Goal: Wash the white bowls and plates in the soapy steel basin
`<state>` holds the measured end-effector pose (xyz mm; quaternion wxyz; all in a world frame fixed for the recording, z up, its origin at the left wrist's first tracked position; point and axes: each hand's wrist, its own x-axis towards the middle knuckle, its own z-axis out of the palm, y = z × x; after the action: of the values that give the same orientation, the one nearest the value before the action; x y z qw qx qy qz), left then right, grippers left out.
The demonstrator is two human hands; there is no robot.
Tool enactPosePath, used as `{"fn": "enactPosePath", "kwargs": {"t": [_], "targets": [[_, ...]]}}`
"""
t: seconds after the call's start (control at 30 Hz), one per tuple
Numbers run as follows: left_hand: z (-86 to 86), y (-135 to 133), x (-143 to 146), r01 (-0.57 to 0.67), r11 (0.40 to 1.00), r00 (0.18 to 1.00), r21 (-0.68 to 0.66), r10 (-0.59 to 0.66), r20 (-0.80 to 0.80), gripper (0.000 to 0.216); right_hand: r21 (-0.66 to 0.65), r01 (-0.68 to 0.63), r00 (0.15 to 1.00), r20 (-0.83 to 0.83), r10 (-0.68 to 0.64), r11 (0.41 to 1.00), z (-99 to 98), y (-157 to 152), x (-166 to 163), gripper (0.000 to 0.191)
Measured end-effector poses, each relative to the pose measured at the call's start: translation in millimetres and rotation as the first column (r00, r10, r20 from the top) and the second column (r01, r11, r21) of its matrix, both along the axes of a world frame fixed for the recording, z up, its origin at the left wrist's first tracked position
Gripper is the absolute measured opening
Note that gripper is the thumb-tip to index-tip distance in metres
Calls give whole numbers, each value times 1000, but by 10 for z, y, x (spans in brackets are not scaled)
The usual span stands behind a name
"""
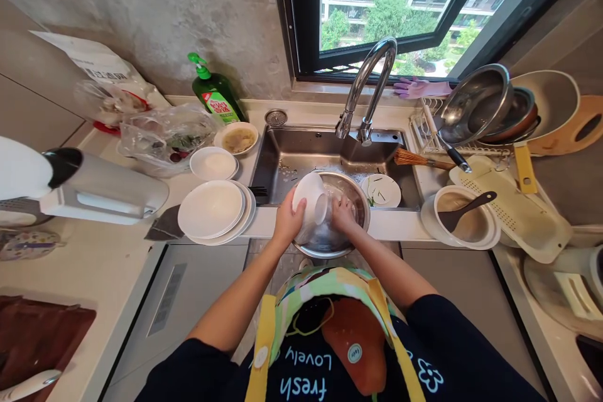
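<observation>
My left hand (289, 218) grips a white bowl (308, 191) by its left side. The bowl is tilted on edge, with its round foot facing right, above a metal basin (360, 191) at the sink's front edge. Just right of the foot, my right hand (343, 212) has its fingers curled in; what they hold, if anything, is hidden. A small white plate (386, 190) with green scraps lies in the sink (287, 154), to the right of the basin.
Stacked white plates (211, 210), bowls (214, 164) and a dish of yellowish liquid (240, 138) stand left of the sink. Behind them is a green soap bottle (219, 97). The faucet (358, 88) arches over the sink. Rightward are a brush (414, 158), a white pot (459, 226) and racked pans (475, 103).
</observation>
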<state>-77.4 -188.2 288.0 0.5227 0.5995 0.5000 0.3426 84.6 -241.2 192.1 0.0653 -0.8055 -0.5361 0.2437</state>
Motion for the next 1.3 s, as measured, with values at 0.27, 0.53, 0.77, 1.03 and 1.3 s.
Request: {"fn": "enactPosePath", "kwargs": {"t": [0.27, 0.53, 0.77, 1.03, 1.3], "targets": [[-30, -22, 55, 24, 998, 1000, -65, -24, -10, 32, 432, 203, 943, -329, -56, 879, 709, 33, 122, 34], [-69, -38, 115, 41, 999, 994, -6, -42, -97, 13, 639, 102, 926, -341, 163, 762, 1110, 241, -258, 35], [-95, -49, 48, 22, 998, 990, 62, -13, -138, 16, 499, 214, 941, -335, -40, 840, 577, 420, -183, 31], [-59, -113, 14, 94, 978, 936, 187, -23, -351, 20, 231, 413, 853, -437, -285, 881, 358, 561, 20, 18], [-115, -101, 37, 210, 944, 884, 253, -73, -463, 10, 734, 103, 945, -282, 165, 671, 863, 273, -423, 18]]}}
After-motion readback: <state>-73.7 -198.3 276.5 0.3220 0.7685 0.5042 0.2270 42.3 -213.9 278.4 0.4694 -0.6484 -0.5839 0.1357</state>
